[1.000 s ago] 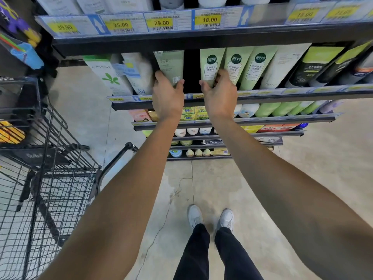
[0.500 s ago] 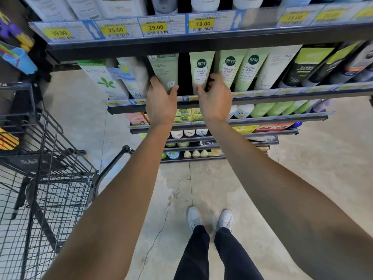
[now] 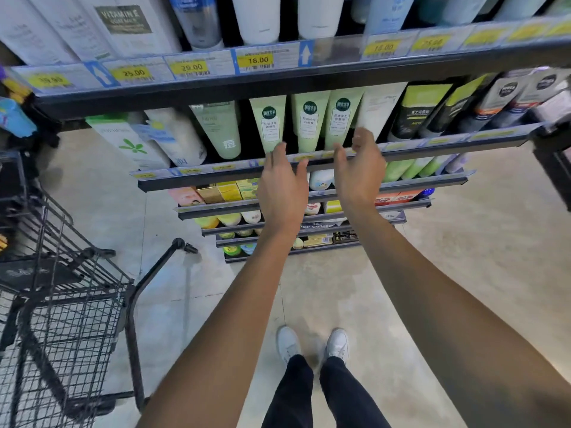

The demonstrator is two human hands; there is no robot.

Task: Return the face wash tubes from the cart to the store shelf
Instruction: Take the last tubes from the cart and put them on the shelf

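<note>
Cart (image 3: 77, 304) stands left of shelf (image 3: 309, 163); hands (image 3: 318, 183) empty.

Yellow price tags (image 3: 258, 60) above me; small yellow cartons (image 3: 230, 191) on lower tier; my white sneakers (image 3: 337, 345) on pale concrete floor (image 3: 463, 242).

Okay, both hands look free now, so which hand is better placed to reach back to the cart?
Probably the left hand: the cart stands on the person's left, so the right hand would have to cross the body. Both are open.
</note>
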